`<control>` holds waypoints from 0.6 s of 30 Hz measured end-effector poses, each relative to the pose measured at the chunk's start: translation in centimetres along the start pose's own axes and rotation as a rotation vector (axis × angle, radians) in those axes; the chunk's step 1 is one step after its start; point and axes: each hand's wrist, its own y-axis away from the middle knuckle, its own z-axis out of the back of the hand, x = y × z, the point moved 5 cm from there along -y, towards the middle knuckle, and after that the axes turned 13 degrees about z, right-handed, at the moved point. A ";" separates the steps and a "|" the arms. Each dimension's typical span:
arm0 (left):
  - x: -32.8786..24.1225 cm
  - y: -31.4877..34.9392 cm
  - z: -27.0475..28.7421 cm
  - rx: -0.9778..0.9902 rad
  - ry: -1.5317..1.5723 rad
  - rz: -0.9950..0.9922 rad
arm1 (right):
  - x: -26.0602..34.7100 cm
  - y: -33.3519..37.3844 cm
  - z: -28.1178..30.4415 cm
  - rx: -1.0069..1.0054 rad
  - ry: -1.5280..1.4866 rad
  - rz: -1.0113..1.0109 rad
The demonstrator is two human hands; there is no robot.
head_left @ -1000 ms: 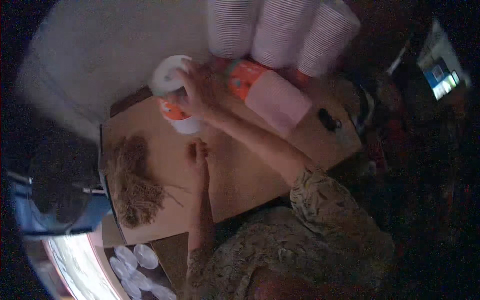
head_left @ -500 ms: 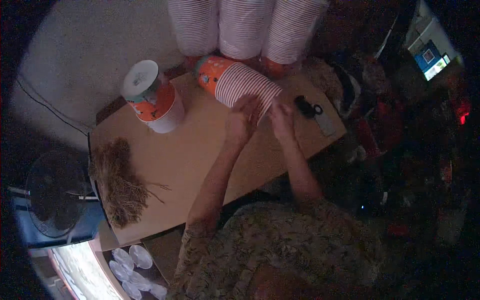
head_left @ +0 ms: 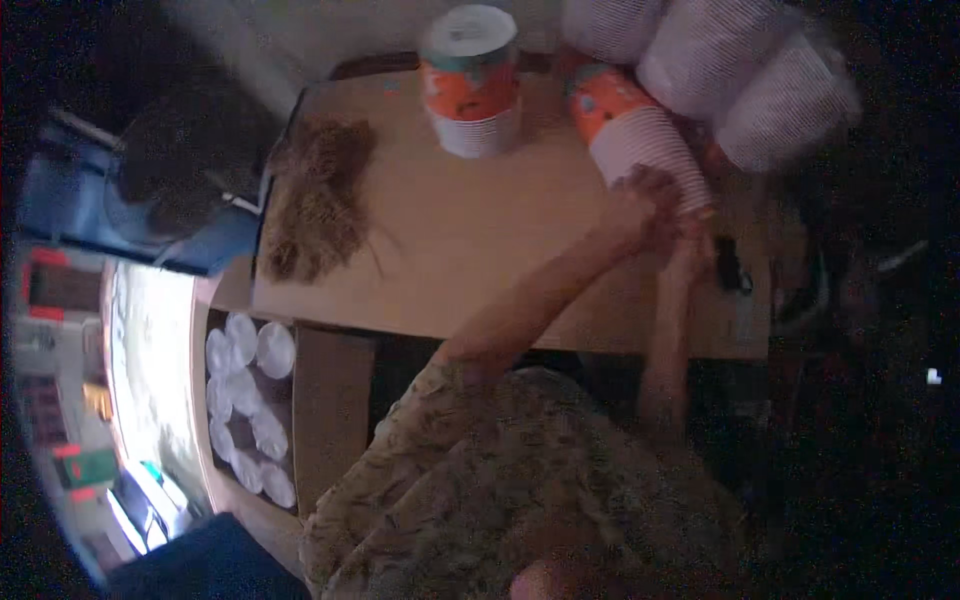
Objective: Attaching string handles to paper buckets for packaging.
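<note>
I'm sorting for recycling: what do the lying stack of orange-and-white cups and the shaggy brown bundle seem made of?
Lying stack of orange-and-white cups: probably smooth paper, given the printed pattern; blur hides any gloss. Shaggy brown bundle: likely matt, dry plant fibre, with loose strands straggling out.

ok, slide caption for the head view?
Left hand and right hand at the near end of a lying stack of round, nested orange-and-white cups.

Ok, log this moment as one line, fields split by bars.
left hand: at near end of lying cup stack | right hand: same end | upright cup stack: on table | brown fibrous bundle: table's left side
</note>
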 end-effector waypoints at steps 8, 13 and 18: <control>3.6 1.2 -0.5 0.024 0.064 0.054 | 8.4 4.4 8.8 0.299 1.111 1.138; 8.0 8.9 5.9 0.235 0.015 0.198 | 6.8 17.6 0.8 0.621 1.659 1.075; 20.0 19.5 17.7 0.071 -0.518 0.328 | -5.4 21.5 -6.9 1.287 1.598 1.137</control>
